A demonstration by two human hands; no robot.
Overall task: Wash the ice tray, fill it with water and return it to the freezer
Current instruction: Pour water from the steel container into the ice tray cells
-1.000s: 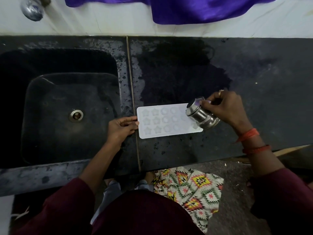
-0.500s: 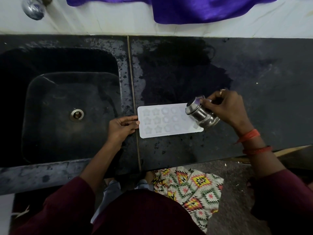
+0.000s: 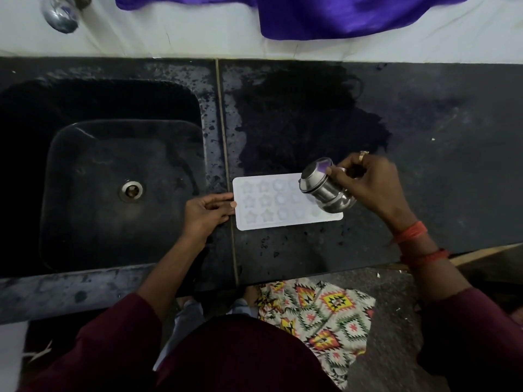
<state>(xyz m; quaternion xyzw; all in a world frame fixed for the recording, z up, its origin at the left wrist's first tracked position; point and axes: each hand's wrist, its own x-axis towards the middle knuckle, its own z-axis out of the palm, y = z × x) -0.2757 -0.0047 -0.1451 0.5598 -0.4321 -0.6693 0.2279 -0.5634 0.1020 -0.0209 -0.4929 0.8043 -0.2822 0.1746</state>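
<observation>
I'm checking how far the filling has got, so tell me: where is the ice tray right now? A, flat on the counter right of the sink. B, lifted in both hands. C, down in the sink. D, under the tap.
A: the ice tray lies flat on the counter beside the sink, with the left hand at its end and the right hand tilting a steel cup over it.

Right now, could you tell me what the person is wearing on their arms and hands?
Both arms wear dark maroon sleeves, pushed up to leave the forearms bare. The left hand shows no jewellery. The right hand has a gold-coloured ring on one finger, and two bands of red-orange thread circle the right wrist and forearm.
</observation>
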